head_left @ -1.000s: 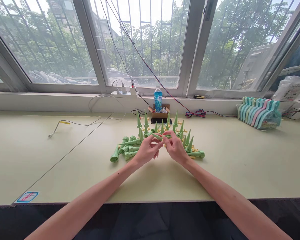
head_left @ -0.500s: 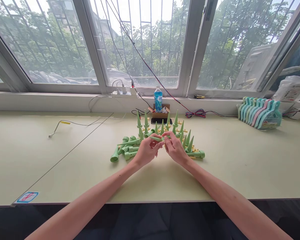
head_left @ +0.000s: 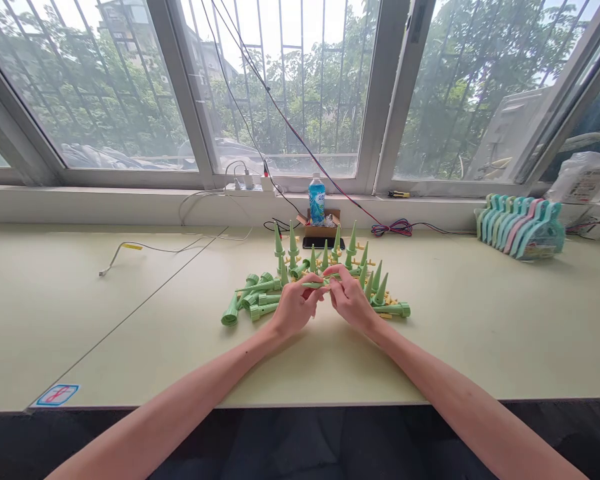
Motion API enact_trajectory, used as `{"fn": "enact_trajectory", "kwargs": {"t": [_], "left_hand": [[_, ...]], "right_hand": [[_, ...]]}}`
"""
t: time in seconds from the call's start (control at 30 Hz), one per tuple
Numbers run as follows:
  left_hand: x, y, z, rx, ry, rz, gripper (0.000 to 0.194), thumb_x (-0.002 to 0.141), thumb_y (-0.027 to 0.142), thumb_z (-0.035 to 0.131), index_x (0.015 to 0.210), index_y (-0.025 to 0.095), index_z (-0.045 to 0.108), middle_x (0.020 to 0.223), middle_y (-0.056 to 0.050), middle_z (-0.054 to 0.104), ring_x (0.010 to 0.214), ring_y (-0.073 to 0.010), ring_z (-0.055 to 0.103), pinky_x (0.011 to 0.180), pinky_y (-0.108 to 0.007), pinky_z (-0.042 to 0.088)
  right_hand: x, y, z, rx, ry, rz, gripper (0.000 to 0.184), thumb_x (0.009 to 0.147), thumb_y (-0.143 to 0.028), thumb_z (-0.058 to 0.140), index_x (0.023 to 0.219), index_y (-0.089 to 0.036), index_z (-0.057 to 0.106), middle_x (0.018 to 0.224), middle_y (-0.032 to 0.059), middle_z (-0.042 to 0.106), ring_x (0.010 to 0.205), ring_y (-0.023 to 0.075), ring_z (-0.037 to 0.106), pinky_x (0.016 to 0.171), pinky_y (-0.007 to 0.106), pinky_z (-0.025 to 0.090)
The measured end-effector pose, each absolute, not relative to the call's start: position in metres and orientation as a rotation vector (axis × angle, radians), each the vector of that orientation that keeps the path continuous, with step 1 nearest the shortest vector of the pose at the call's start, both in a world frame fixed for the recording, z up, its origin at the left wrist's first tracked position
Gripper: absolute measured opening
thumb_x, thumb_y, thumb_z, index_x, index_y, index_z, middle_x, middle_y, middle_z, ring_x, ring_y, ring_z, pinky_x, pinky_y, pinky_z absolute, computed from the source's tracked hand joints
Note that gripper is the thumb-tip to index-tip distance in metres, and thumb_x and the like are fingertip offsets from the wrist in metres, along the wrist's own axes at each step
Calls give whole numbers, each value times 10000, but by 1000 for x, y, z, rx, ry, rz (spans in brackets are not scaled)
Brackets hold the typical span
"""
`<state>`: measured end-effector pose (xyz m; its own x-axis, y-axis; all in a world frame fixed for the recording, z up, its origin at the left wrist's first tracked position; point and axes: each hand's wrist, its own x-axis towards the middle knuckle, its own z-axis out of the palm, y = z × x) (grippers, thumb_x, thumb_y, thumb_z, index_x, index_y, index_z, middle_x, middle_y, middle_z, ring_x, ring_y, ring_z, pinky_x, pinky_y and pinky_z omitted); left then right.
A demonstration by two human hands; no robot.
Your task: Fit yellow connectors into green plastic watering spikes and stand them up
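Observation:
My left hand (head_left: 295, 305) is closed on a green plastic watering spike (head_left: 312, 285) just above the table, its pointed end lying to the left. At the spike's other end the fingers of my right hand (head_left: 351, 300) are pinched together. They hide that end, so any small part there cannot be made out. Behind both hands several green spikes stand upright, such as one tall spike (head_left: 351, 243), with small yellow valves (head_left: 373, 262) among them. More spikes (head_left: 266, 285) lie on their sides left of my left hand, and another lying spike (head_left: 395, 309) is to the right.
Behind the spikes are a black phone (head_left: 324, 243), a small cardboard box (head_left: 322, 231) and a blue bottle (head_left: 317, 200). A coiled cable (head_left: 393, 228) lies near the sill. Farther right stands a row of pastel plastic pieces (head_left: 523, 227). A thin white cable (head_left: 150, 249) crosses the table's left side.
The held spike has turned from slanting to nearly level and dropped slightly toward me. My left hand has tilted with it; my right fingers have stayed at the spike's end.

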<state>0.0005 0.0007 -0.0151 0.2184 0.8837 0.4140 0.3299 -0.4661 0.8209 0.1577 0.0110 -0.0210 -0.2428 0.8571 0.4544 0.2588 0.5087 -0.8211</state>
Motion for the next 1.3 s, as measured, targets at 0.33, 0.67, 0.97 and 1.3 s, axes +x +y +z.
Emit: {"fn": "enact_trajectory", "kwargs": {"t": [0.33,0.67,0.97,1.3], "left_hand": [[1,-2,-10,1903,1105,1205,270,878,452,581,977,201,594,548,40,580,372,-94,483,430,-241,409],[0,-1,-6,1940,1034,1188,325,849,499,610,955,191,603,644,26,585,400,-83,506,435,-244,419],[0,1,-9,1879,1026,1184,317,861,472,603,995,186,587,665,18,590,411,-74,487,390,-228,396],[-1,2,-9,1812,985,1194,347,835,506,628,971,189,593,734,12,582,416,-66,502,381,-226,411]], "right_hand": [[158,10,-20,-914,-1739,792,203,971,-316,349,1078,-210,485,459,-89,350,389,111,337,433,222,238],[158,11,-19,-916,-1749,774,232,980,-364,353,1094,-213,487,469,-89,331,391,113,339,433,225,256],[158,11,-19,-897,-1735,806,249,984,-393,358,1083,-211,496,471,-95,346,383,97,309,422,215,248],[159,9,-17,-888,-1738,847,304,991,-449,348,1107,-210,496,433,-103,348,359,98,326,407,209,262]]}}
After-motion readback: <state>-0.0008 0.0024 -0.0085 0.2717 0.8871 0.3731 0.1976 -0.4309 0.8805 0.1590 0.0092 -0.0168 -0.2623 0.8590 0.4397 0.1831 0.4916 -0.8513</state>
